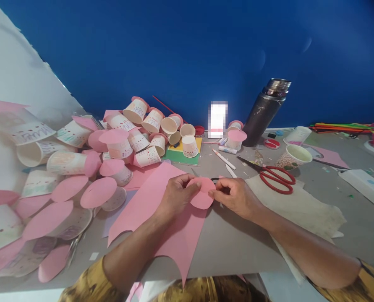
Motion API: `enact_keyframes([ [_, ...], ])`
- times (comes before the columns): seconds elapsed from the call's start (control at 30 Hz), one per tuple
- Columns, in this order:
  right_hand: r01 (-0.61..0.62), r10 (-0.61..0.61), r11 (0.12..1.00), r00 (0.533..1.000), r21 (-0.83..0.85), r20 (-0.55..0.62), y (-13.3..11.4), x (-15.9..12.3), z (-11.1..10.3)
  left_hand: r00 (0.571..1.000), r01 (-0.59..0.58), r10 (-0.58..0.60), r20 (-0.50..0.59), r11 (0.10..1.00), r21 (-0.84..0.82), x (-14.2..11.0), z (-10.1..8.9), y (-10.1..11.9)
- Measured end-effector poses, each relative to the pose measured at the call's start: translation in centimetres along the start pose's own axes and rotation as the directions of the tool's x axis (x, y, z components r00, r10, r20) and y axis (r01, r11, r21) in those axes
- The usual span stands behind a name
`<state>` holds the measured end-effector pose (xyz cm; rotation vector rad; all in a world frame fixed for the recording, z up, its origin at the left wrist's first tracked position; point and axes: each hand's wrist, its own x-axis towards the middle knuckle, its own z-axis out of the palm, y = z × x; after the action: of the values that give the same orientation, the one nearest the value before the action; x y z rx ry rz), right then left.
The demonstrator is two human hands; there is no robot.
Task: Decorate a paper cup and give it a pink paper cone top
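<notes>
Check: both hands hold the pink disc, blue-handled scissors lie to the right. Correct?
Not quite: the scissors have red handles, per the head view. They do lie to the right, and left hand and right hand hold the pink disc.

The left sleeve (87, 283) is mustard yellow, blotched with dark brown in soft, smudged shapes, and ends partway along the arm (133, 251); the right sleeve (352, 286) matches it, and the garment's front (187, 292), at the near edge, carries the same mottled print
</notes>
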<state>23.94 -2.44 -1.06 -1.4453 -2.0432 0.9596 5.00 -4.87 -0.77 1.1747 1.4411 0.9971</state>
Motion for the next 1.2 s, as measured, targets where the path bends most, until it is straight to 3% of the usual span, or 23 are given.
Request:
enact_keyframes([
  [0.23,-0.039,0.029,0.990,0.997,0.134,0.078,0.8,0.5,-0.6,0.999,-0.012,0.022,0.043,0.977,-0.212,0.0,0.0,-0.1],
  [0.4,-0.006,-0.006,0.988,0.997,0.153,0.074,0.9,0.4,-0.4,0.996,-0.058,0.063,0.056,0.995,-0.084,0.0,0.0,-0.2],
  [0.6,0.092,-0.092,0.995,0.996,-0.023,0.006,0.6,-0.1,0.1,0.996,-0.088,0.089,-0.008,0.993,0.074,0.2,0.0,-0.6],
  [0.73,0.121,-0.119,0.992,0.992,-0.047,0.031,0.8,0.0,0.0,0.996,-0.075,0.072,0.051,0.995,0.069,0.0,0.0,0.1],
  [0.87,0.095,-0.096,0.995,0.995,0.032,0.035,0.7,-0.1,-0.4,0.996,-0.056,0.047,0.082,0.992,0.110,-0.2,-0.1,0.5],
  [1.2,0.074,-0.079,0.985,0.997,0.154,0.023,0.4,-0.1,-0.6,0.995,0.072,-0.064,0.081,0.993,-0.093,0.2,-0.2,-0.3],
])
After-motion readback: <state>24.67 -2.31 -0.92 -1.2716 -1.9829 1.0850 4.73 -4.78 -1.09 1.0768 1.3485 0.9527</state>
